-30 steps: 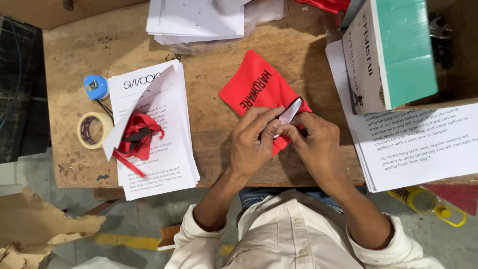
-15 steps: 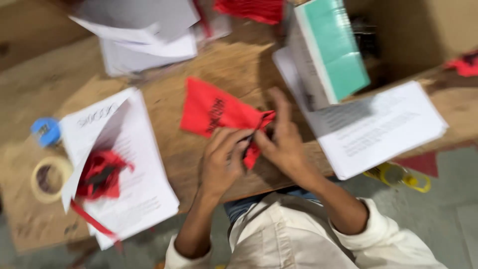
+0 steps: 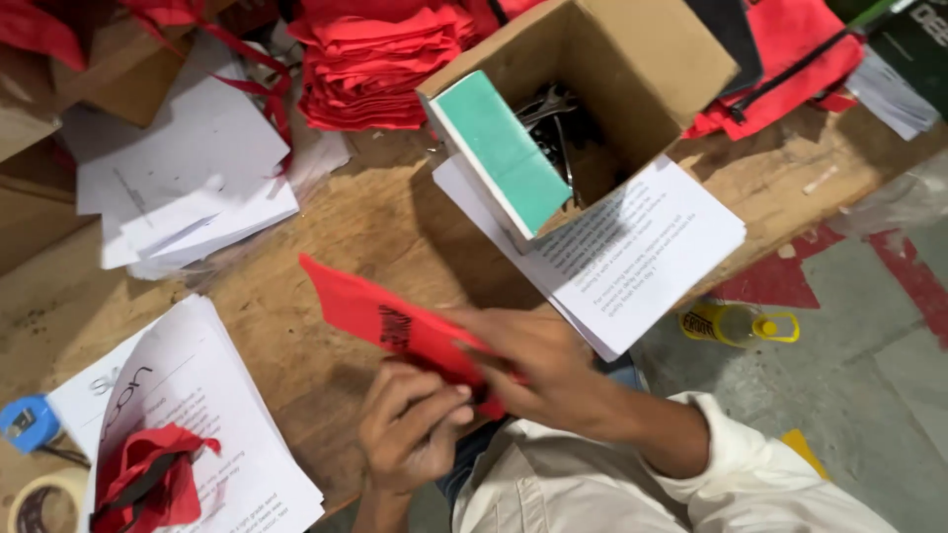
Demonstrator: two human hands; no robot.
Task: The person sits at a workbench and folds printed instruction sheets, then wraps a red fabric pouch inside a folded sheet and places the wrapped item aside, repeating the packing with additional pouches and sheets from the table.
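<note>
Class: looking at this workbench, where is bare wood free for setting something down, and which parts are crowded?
Bare wood shows between the white paper pile, the open cardboard box and the red pouch in both hands. Another strip runs right of the box, beside the red bags. The back edge with folded red cloth and the leaflet stack are crowded.

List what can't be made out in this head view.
- Red pouch: near end hidden under both hands, left hand and right hand; anything inside it is unseen.
- Cardboard box: dark metal parts inside sit in shadow, kind unclear.
- Tape roll: cut off by the bottom-left edge.
- Paper stack: text too small.
</note>
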